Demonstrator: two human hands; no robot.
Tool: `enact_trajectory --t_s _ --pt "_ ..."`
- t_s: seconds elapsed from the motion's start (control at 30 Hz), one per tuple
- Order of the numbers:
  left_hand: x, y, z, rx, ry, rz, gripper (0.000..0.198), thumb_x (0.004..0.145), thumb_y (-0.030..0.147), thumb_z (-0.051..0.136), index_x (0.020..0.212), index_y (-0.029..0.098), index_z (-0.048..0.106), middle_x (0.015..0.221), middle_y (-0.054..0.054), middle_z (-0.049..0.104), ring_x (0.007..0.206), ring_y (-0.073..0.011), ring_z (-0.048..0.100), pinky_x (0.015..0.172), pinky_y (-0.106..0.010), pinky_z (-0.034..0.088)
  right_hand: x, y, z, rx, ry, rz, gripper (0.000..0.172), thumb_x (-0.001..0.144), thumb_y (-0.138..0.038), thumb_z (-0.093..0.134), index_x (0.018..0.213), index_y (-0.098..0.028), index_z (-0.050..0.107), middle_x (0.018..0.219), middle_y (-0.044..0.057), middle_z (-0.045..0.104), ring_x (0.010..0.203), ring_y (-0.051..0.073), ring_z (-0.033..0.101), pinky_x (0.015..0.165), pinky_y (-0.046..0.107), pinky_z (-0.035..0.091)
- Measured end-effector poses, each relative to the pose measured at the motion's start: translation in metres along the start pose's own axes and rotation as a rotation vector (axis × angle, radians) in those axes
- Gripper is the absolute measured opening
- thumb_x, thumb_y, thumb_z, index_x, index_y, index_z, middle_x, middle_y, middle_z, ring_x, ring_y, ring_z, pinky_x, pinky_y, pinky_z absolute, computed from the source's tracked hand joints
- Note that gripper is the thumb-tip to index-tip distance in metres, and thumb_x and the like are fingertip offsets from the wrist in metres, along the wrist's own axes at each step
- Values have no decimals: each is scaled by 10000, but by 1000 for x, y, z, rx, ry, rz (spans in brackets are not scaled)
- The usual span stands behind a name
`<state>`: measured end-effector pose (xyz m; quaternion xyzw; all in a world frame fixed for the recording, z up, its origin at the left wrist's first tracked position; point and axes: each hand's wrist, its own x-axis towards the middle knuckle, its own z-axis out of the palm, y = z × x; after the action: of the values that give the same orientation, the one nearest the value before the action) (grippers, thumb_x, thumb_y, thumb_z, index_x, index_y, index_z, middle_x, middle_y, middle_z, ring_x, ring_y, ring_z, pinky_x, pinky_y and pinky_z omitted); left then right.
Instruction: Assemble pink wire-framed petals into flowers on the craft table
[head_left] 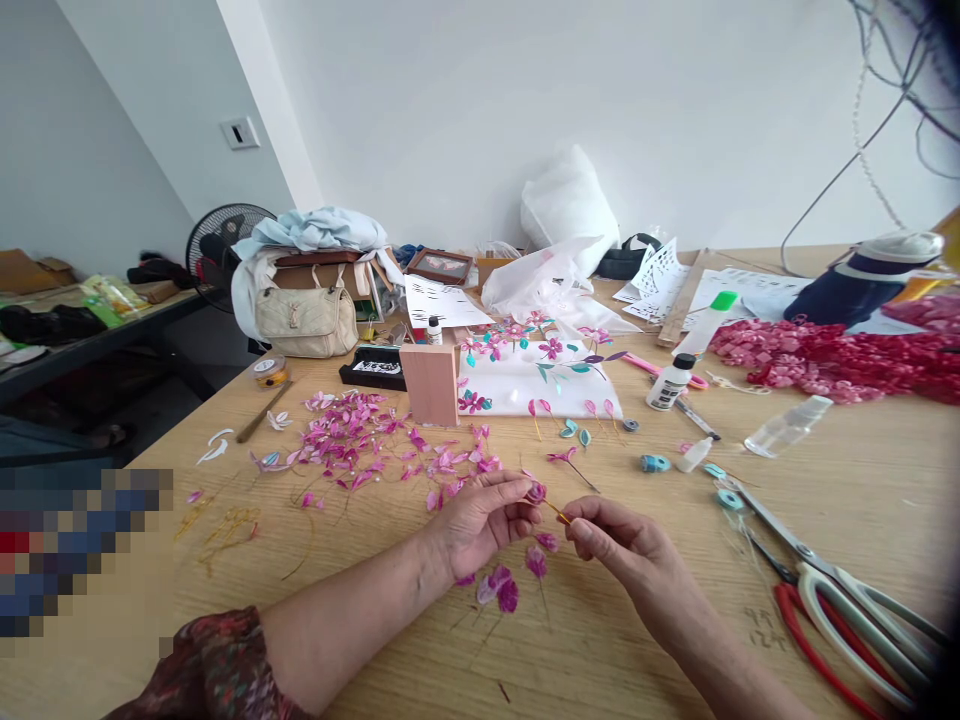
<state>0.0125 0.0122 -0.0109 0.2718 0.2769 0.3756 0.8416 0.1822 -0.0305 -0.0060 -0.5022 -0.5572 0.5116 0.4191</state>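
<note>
Between the thumb and fingers of my left hand (491,520) is the head of a small pink-purple fabric flower (535,492). Its thin yellow stem (556,513) runs to the right, and the fingertips of my right hand (615,545) pinch the stem's far end. Both hands are closed on this one flower, just above the table. Several loose purple petals (508,590) with fine wire stems lie on the wood below and between my hands. A larger heap of pink petals (349,440) spreads beyond my left hand. One stemmed pink flower piece (564,456) lies just past my fingers.
Large scissors (806,555) lie at the right, near a small dropper bottle (694,455) and a white bottle with a black cap (671,383). A wooden block (430,385) stands behind the petals. Pink braided trim (817,345) is piled at the far right; a beige bag (307,320) sits back left.
</note>
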Motion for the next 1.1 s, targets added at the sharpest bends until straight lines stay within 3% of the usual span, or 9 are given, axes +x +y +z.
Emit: enact_trajectory --t_s 0.13,0.3,0.67,1.1 --pt "0 0 -1 5 5 4 111 684 184 642 740 93 613 675 -15 592 596 -80 571 536 -170 407 -1 1 -3 -90 46 -41 281 799 -427 479 745 -176 596 608 -10 506 615 146 485 592 259 396" --pt "0 -1 0 27 16 13 109 682 185 644 737 96 614 676 -15 590 592 -78 566 537 -173 401 -1 -1 -3 -76 118 -7 246 756 -416 529 777 -176 583 616 -13 508 613 146 487 585 256 402" --pt "-1 -3 2 65 -11 20 105 694 178 632 746 89 612 696 -28 584 608 -83 564 536 -178 395 2 -10 7 38 61 46 190 665 -364 580 655 -175 566 540 -26 531 534 128 493 515 240 386" --pt "-1 -6 2 64 -22 26 109 678 185 647 733 93 627 685 -22 584 603 -84 556 533 -194 397 4 -9 7 -48 104 37 170 657 -341 554 620 -175 555 522 -44 460 505 112 424 483 231 342"
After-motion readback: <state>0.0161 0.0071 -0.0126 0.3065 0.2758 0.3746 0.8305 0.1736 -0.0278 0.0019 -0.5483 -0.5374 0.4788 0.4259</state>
